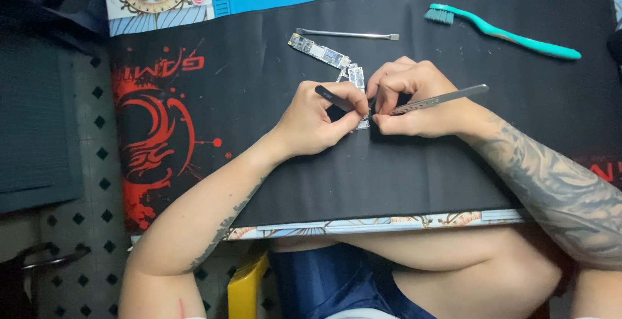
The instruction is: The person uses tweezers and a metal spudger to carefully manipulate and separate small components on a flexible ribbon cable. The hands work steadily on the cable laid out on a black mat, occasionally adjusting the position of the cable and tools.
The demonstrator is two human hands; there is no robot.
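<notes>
At centre frame, your left hand (321,121) is pinching a dark slim tool (332,96) while pinning the small circuit board (356,78) to the black mat (414,163), apparently to steady it. Your right hand (414,102) is gripping metal tweezers (440,99), tips meeting the board's lower end. A second board (319,51) and a metal spudger (346,34) are lying just above; a teal toothbrush (502,32) is resting upper right.
</notes>
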